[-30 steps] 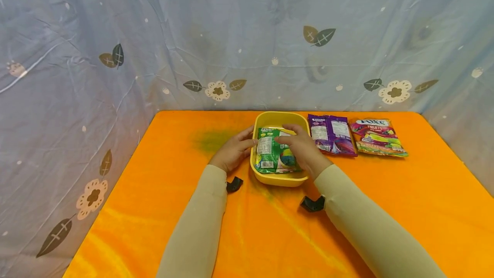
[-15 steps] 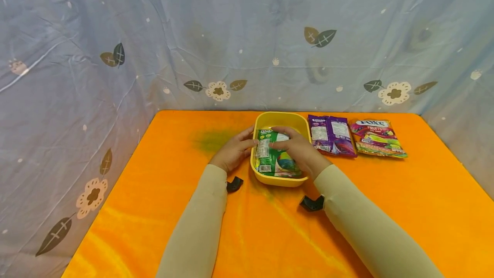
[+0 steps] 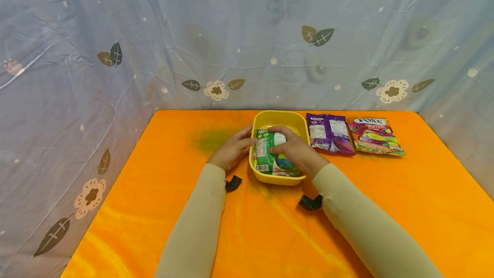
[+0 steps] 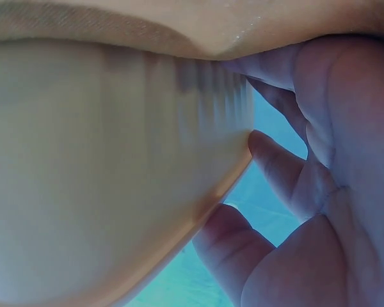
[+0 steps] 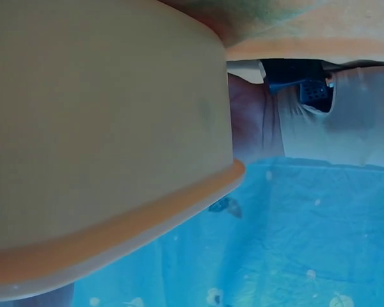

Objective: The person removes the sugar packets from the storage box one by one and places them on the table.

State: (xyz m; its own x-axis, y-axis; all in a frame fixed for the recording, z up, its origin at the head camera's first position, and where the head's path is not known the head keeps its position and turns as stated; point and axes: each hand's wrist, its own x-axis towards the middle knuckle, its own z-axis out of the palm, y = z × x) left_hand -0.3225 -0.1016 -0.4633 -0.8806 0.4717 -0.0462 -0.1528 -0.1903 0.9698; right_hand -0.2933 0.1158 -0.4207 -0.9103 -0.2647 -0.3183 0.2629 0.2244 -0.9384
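Note:
A green candy bag lies in a yellow plastic tub on the orange-covered table. My right hand reaches over the tub's right rim and grips the bag from above, thumb on its printed face; the far fingers are hidden. The bag bulges slightly under this grip. At the tub's left side, my left hand holds the wall, thumb at the rim and fingers along the outside. In the left wrist view, the fingers of the left hand meet the tub's ribbed outer wall.
Right of the tub lie a purple candy bag and a red fruit candy bag, side by side. A patterned grey-blue curtain hangs behind the table. Black wrist mounts show beside the sleeves.
The right hand's thumb has shifted left over the green bag, and the bag has gone from flat to slightly bent and lower in the tub. My left hand stays on the tub.

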